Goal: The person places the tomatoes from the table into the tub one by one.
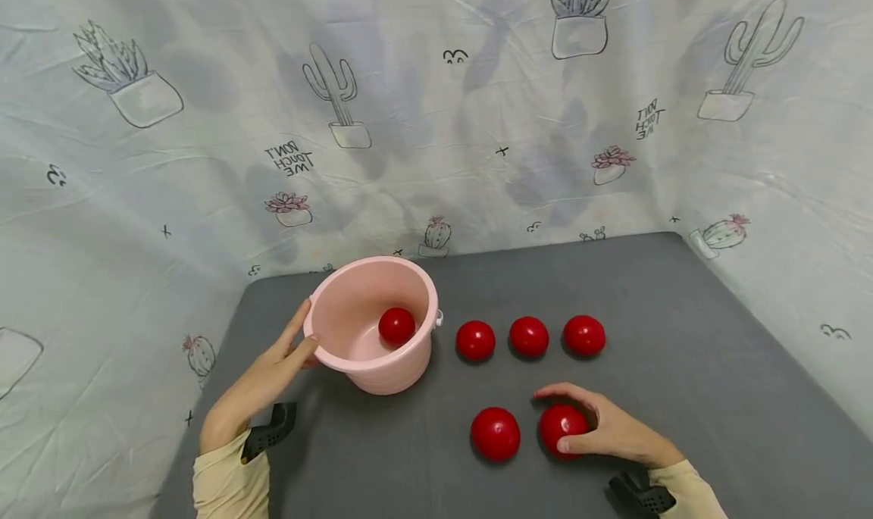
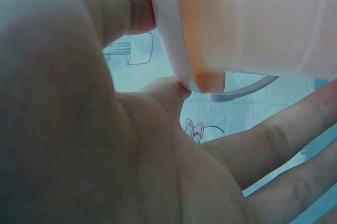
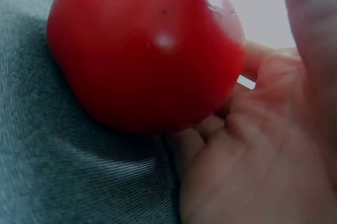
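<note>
- The red ball (image 1: 558, 422) in play sits towards the near side of the grey table (image 1: 382, 466), right of the bucket. It looks smooth, slick and slightly lopsided, so I'd judge a light grip might let it squirt away.
- The right hand (image 1: 607, 432) curves round it, thumb across the near side, fingers arched over the far side. How firmly they press, I can't tell; if only the fingertips bear on it, the ball could roll out.
- Just left, apart from it, lies a second ball (image 1: 495, 434), equally round and shiny. A sideways sweep could knock it loose.
- Farther back, three balls (image 1: 528, 337) line up with small gaps; a bump to one might pass along the row.
- The pink bucket (image 1: 392, 379) has a smooth, plastic-looking wall, a thick rolled rim and a curved handle (image 2: 247, 90). One ball (image 1: 396, 327) rests inside; if the bucket tipped far, that one could spill.
- The left hand (image 1: 276, 364) pinches the rim between thumb and forefinger, other fingers spread. Pulling on one edge, I reckon, might tilt the bucket.
- The tabletop has a fine woven texture, flat enough for rolling; behind hangs a creased, cactus-printed sheet (image 1: 423, 125).
</note>
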A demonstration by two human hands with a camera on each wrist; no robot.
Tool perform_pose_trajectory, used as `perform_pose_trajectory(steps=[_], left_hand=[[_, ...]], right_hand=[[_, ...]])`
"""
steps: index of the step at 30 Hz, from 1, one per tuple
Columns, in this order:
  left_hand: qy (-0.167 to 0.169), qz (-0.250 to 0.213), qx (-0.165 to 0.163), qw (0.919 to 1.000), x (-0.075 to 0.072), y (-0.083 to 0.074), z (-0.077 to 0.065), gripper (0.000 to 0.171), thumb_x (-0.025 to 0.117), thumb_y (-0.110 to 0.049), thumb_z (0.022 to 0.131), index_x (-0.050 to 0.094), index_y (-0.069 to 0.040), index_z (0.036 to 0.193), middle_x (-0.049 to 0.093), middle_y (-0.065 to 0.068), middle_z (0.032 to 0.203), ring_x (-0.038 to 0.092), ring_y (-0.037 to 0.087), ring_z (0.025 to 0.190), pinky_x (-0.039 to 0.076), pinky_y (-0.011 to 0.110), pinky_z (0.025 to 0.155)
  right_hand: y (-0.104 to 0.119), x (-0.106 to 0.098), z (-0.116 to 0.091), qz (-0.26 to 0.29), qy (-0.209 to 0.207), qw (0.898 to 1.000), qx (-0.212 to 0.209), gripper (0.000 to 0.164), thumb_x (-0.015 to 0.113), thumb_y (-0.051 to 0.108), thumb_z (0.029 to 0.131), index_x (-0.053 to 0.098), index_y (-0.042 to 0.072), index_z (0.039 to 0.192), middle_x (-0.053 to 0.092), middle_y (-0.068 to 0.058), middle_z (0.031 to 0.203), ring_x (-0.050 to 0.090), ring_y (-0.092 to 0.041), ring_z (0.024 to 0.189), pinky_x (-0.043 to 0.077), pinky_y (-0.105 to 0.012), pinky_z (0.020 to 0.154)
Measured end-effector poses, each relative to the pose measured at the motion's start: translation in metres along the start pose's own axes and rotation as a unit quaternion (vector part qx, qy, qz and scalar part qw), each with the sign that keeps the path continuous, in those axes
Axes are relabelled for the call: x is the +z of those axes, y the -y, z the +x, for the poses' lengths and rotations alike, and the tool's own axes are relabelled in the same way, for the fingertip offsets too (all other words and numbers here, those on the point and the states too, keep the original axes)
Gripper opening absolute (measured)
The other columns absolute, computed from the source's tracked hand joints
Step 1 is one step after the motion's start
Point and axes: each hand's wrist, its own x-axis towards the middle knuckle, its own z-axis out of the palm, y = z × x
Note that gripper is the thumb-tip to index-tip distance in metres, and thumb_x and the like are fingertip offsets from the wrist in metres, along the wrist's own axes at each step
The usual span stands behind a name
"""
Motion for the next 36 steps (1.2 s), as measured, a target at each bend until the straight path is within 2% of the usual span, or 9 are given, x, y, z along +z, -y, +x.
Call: perform_pose_trajectory(steps=[4,10,14,17,22,24,28,31,36], left_hand=[[0.004,-0.008,0.003,1.0,0.0,0.001,-0.002,0.064,0.038,-0.057,0.098,-0.007,-0.059,0.143,0.039,0.013,0.15,0.054,0.032,0.124,0.038,0.063,0.097],[0.009,-0.015,0.009,0.9998,0.001,0.002,-0.001,0.064,0.038,-0.059,0.097,-0.007,-0.06,0.143,0.025,0.009,0.157,0.053,0.031,0.126,0.037,0.063,0.098],[0.003,-0.01,0.004,0.9999,0.001,0.005,-0.001,0.063,0.037,-0.059,0.097,-0.007,-0.061,0.142,0.035,0.011,0.152,0.054,0.029,0.124,0.039,0.061,0.097],[-0.002,-0.009,-0.005,0.9999,0.001,0.005,0.001,0.063,0.037,-0.064,0.094,-0.006,-0.063,0.14,0.045,0.01,0.144,0.054,0.026,0.123,0.039,0.058,0.098],[0.0,-0.008,0.0,1.0,0.001,0.005,0.003,0.065,0.037,-0.064,0.094,-0.006,-0.061,0.142,0.048,0.011,0.142,0.054,0.027,0.123,0.039,0.059,0.098],[0.002,-0.008,0.003,1.0,0.002,0.007,0.004,0.065,0.037,-0.062,0.095,-0.006,-0.059,0.143,0.048,0.013,0.142,0.055,0.028,0.123,0.039,0.06,0.097],[0.001,-0.008,0.006,1.0,0.004,0.008,0.005,0.065,0.037,-0.061,0.096,-0.006,-0.058,0.144,0.051,0.013,0.138,0.056,0.028,0.121,0.04,0.06,0.097],[0.0,-0.007,0.011,0.9999,0.004,0.008,0.005,0.065,0.037,-0.06,0.096,-0.006,-0.059,0.144,0.056,0.012,0.133,0.057,0.027,0.12,0.04,0.058,0.097],[0.004,-0.007,0.016,0.9998,-0.001,0.006,0.005,0.063,0.038,-0.06,0.096,-0.007,-0.062,0.141,0.055,0.013,0.135,0.055,0.03,0.123,0.04,0.06,0.097]], right_hand=[[-0.001,0.002,0.001,-0.026,-0.001,0.999,0.019,0.063,0.068,0.012,0.086,0.041,0.01,0.143,0.043,-0.015,0.143,0.045,-0.008,0.123,0.051,-0.028,0.09],[-0.004,0.004,0.002,-0.087,-0.002,0.996,0.011,0.069,0.073,0.016,0.083,0.04,0.015,0.144,0.042,-0.011,0.146,0.042,-0.001,0.127,0.048,-0.023,0.091],[-0.004,0.007,0.005,-0.115,-0.002,0.993,0.019,0.071,0.076,0.021,0.082,0.041,0.019,0.144,0.04,-0.008,0.149,0.04,0.003,0.126,0.049,-0.023,0.089],[-0.004,0.009,0.005,-0.124,-0.009,0.992,0.018,0.064,0.075,0.022,0.082,0.046,0.019,0.139,0.037,-0.009,0.151,0.041,0.005,0.123,0.05,-0.024,0.087],[-0.008,0.007,0.005,-0.078,-0.022,0.997,0.007,0.049,0.071,0.016,0.085,0.052,0.012,0.13,0.035,-0.018,0.151,0.045,0.005,0.122,0.053,-0.028,0.084],[-0.009,0.007,0.004,-0.06,-0.044,0.997,0.004,0.047,0.07,0.013,0.086,0.052,0.009,0.129,0.04,-0.018,0.149,0.045,0.006,0.123,0.053,-0.028,0.085],[-0.006,0.006,0.006,-0.042,-0.121,0.992,-0.01,0.045,0.068,0.011,0.087,0.052,0.008,0.128,0.054,-0.016,0.136,0.053,0.0,0.119,0.053,-0.028,0.085],[0.005,0.005,0.012,-0.027,-0.186,0.982,-0.022,0.045,0.066,0.011,0.088,0.05,0.006,0.129,0.057,-0.017,0.128,0.057,-0.01,0.113,0.054,-0.032,0.084],[0.041,0.0,0.026,-0.022,-0.285,0.958,-0.013,0.045,0.065,0.018,0.09,0.049,0.013,0.132,0.053,-0.009,0.131,0.05,-0.018,0.115,0.054,-0.035,0.081]])
